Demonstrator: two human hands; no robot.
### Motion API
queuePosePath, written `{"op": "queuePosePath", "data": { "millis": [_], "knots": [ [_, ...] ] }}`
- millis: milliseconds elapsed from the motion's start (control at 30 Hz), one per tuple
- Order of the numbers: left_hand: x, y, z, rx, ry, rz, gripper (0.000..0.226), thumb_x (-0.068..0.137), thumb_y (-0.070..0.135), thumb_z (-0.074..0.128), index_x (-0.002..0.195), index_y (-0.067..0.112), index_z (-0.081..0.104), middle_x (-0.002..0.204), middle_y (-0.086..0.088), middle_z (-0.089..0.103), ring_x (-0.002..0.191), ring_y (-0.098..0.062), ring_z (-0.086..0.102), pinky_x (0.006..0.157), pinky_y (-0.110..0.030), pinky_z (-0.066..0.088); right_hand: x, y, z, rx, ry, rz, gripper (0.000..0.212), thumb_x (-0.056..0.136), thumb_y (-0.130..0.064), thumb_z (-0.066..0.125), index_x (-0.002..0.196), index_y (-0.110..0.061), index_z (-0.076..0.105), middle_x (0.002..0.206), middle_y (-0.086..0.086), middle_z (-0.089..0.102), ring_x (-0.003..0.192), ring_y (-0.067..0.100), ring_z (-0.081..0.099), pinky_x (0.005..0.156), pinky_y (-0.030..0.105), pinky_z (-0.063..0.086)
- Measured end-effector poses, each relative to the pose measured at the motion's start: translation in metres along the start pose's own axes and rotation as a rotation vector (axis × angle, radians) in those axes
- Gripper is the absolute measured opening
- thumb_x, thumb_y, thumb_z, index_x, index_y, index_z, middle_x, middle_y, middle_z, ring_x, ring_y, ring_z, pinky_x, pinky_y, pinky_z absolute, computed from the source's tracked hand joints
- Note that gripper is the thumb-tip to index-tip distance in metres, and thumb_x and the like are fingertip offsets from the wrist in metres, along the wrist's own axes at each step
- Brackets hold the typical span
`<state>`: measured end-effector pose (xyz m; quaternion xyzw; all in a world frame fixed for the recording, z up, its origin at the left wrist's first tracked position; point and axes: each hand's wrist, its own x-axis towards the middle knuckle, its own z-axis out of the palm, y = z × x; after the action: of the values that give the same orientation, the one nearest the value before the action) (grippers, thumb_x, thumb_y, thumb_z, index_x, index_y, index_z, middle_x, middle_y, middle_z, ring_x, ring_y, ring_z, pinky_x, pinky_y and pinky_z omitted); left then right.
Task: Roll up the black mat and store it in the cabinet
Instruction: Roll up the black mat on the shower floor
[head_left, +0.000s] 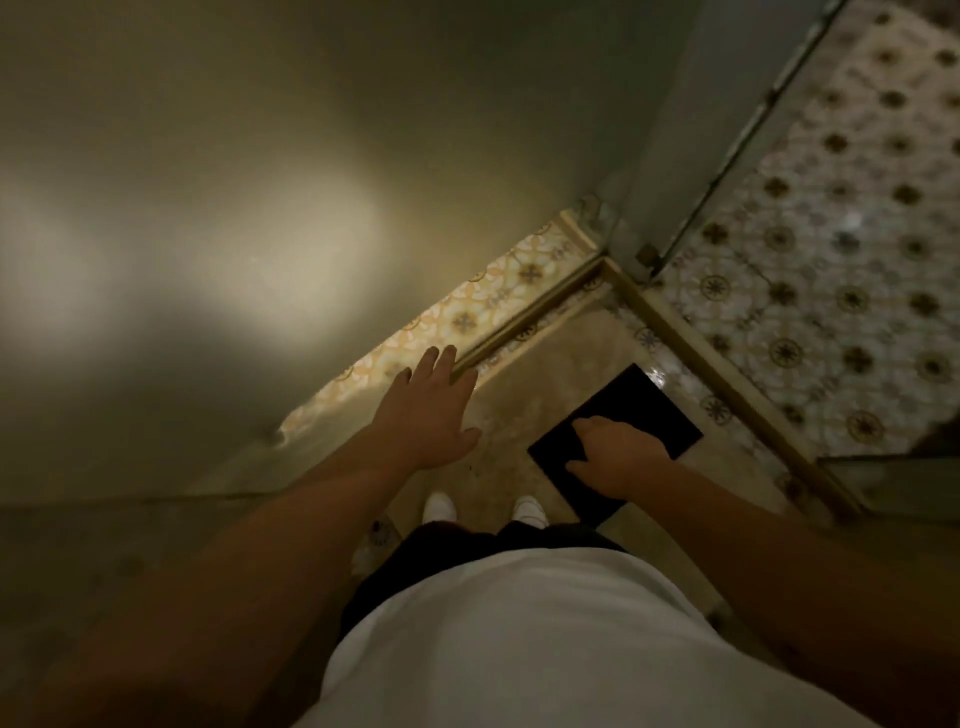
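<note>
Down by the white shoes (440, 506), above the floor (535, 364), the right hand (618, 457) grips the black mat (644, 402), fingers curled over it. Beside a large pale panel (260, 182), the left hand (431, 410) is spread flat, empty.

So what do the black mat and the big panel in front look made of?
Black mat: matte and flat, with no sheen, so possibly rubber or foam; the right hand has a grip on it. Big panel: smooth with soft light glare, so possibly painted metal or laminate. The picture is too dim to be sure.
</note>
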<state>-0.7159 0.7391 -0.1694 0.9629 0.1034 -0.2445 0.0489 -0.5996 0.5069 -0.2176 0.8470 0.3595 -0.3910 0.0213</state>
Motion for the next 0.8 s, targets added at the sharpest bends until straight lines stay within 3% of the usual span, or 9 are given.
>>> {"op": "queuePosePath", "data": {
  "millis": [367, 533, 667, 800],
  "knots": [
    [0.098, 0.06, -0.025, 0.265, -0.056, 0.546, 0.081, 0.083, 0.061, 0.045, 0.148, 0.021, 0.019, 0.16, -0.014, 0.005, 0.147, -0.03, 0.004, 0.112, -0.052, 0.019, -0.043, 0.024, 0.048, 0.395, 0.167, 0.449, 0.055, 0.089, -0.049, 0.053, 0.13, -0.014, 0.044, 0.119, 0.008, 0.055, 0.099, 0.026, 0.057, 0.079, 0.041, 0.053],
    [0.115, 0.08, -0.017, 0.331, -0.12, 0.704, 0.08, 0.084, 0.061, 0.043, 0.148, 0.021, 0.019, 0.161, -0.014, 0.005, 0.147, -0.03, 0.003, 0.112, -0.053, 0.02, -0.058, 0.014, 0.075, 0.567, 0.207, 0.62, 0.05, 0.089, -0.047, 0.052, 0.126, -0.014, 0.046, 0.12, 0.008, 0.055, 0.101, 0.025, 0.056, 0.08, 0.039, 0.052],
    [0.122, 0.087, -0.005, 0.358, -0.158, 0.782, 0.08, 0.084, 0.061, 0.043, 0.149, 0.022, 0.016, 0.161, -0.014, 0.004, 0.148, -0.03, 0.002, 0.114, -0.053, 0.017, -0.062, 0.011, 0.096, 0.626, 0.198, 0.684, 0.043, 0.089, -0.044, 0.049, 0.121, -0.015, 0.047, 0.113, 0.007, 0.057, 0.093, 0.022, 0.056, 0.067, 0.032, 0.045],
    [0.131, 0.086, 0.019, 0.373, -0.191, 0.793, 0.082, 0.084, 0.061, 0.043, 0.15, 0.022, 0.014, 0.161, -0.015, 0.002, 0.147, -0.031, 0.001, 0.113, -0.053, 0.016, -0.056, 0.013, 0.121, 0.692, 0.158, 0.71, 0.046, 0.087, -0.042, 0.048, 0.127, -0.018, 0.045, 0.119, 0.007, 0.055, 0.1, 0.024, 0.054, 0.078, 0.035, 0.048]
  ]
}}
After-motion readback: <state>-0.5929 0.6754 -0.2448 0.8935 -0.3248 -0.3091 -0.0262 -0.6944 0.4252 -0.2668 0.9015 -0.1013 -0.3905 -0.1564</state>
